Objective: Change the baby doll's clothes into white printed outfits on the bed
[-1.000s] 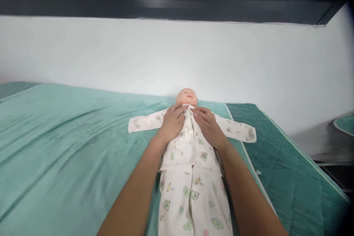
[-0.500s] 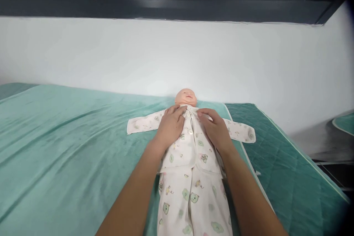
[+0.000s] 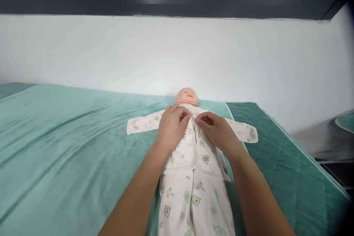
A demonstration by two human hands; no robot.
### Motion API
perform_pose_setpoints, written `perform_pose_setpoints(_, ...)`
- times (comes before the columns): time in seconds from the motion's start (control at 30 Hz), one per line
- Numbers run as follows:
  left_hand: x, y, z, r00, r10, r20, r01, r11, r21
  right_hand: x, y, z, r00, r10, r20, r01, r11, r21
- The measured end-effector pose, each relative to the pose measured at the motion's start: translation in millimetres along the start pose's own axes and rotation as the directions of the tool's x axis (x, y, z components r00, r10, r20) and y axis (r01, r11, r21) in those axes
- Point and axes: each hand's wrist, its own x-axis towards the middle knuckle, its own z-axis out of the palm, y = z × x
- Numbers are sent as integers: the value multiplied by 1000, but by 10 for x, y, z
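Observation:
A baby doll [image 3: 186,96] lies on its back, its head toward the wall. It wears a white printed baby jacket [image 3: 184,156] with long sleeves spread to both sides, over matching trousers [image 3: 179,202]. At the upper chest, my left hand [image 3: 173,123] pinches one front edge of the jacket just below the neck. My right hand [image 3: 214,127] pinches the other front edge close beside it. Fingertips of both hands nearly meet at the front opening, and they hide any button there. Below them the jacket's front edges hang slightly apart.
A light green sheet [image 3: 69,147] with soft wrinkles covers the surface under the doll. On the right lies a darker quilted green pad [image 3: 284,166] with pale piping. Behind stands a white wall [image 3: 124,51], under a dark window frame [image 3: 193,2] with metal bars.
Both hands have moved from lying on the chest to pinching the jacket's front edges together. My right hand has come inward, and the jacket's right lower corner has shifted outward.

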Motion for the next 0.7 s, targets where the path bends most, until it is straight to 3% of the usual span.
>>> perform_pose_setpoints(0.13,-15,114,13,994,-101,39,106,981,-160,3,16,-24,999,9,42,-12,998,63)
perform_pose_setpoints(0.33,-16,138,8,970,-198,139,230,931,-282,2,1,119,984,-99,-147,85,991,-98)
perform_pose_setpoints(0.53,6,64,-15,966,-218,137,252,907,-338,20,9,112,990,-15,-141,45,975,217)
perform_pose_setpoints(0.7,10,65,-2,954,-260,151,299,877,-377,9,-11,139,990,19,-139,15,970,243)
